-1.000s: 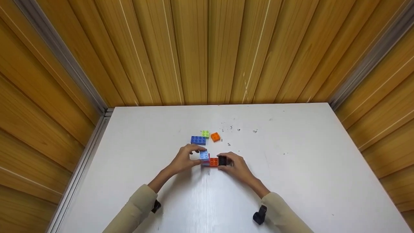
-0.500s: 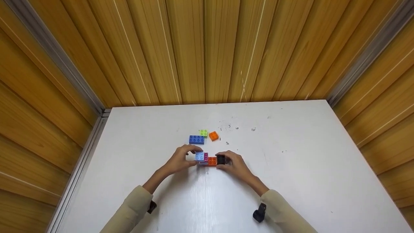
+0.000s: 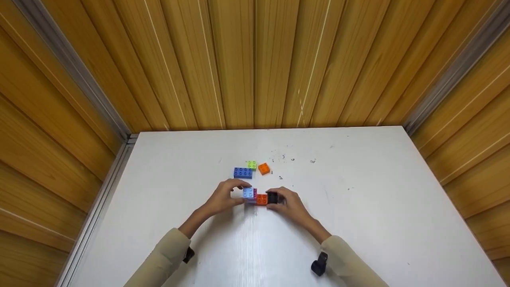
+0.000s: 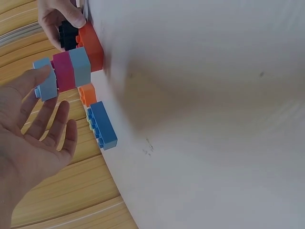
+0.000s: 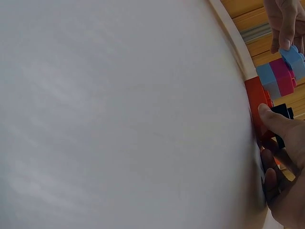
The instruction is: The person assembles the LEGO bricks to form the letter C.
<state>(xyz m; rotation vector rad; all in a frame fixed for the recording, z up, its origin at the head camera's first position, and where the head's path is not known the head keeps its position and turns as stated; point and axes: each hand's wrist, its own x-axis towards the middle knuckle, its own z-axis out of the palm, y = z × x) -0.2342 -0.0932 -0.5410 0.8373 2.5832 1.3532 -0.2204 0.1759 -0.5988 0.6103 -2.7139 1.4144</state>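
In the head view my left hand (image 3: 225,197) pinches a light blue toy brick (image 3: 248,192) between thumb and fingers. That brick sits at the top of a small stack, off to the left, so a strip of the magenta brick (image 3: 255,193) shows beside it. The left wrist view shows a second light blue brick (image 4: 80,67) below the magenta one, on the end of a long red-orange brick (image 4: 93,46). My right hand (image 3: 293,203) grips a black brick (image 3: 272,197) at the other end, its thumb reaching down the red-orange brick's side.
Behind the stack on the white table (image 3: 358,223) lie a dark blue brick (image 3: 243,172), a lime green brick (image 3: 252,164) and an orange brick (image 3: 263,168). Wood-patterned panels (image 3: 271,63) rise along the table's back and sides.
The top light blue brick has shifted left in my left hand, showing more of the magenta brick. My right hand keeps its grip at the black end. The head view has shifted slightly.
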